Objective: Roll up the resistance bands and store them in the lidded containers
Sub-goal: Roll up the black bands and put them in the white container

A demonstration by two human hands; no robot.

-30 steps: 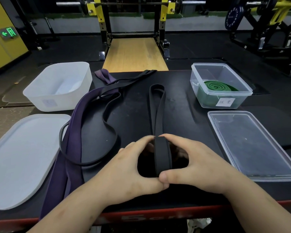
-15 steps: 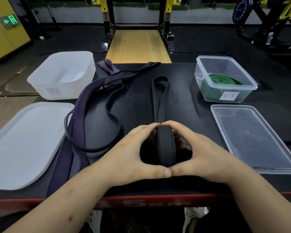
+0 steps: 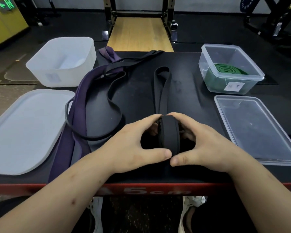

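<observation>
Fingers [image 3: 149, 119] of left hand [image 3: 129, 144] and right hand [image 3: 207, 145] clasp the black band [image 3: 170, 133].

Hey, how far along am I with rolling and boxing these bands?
Done: the green band sits rolled in the clear container, its clear lid off beside it. In hand: left hand and right hand grip the part-rolled black band. Left: purple band and thin black band lie loose; white container looks empty.

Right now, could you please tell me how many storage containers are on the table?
2. A white container stands at the far left, a clear container at the far right holding a rolled green band. None seems hidden.
</observation>
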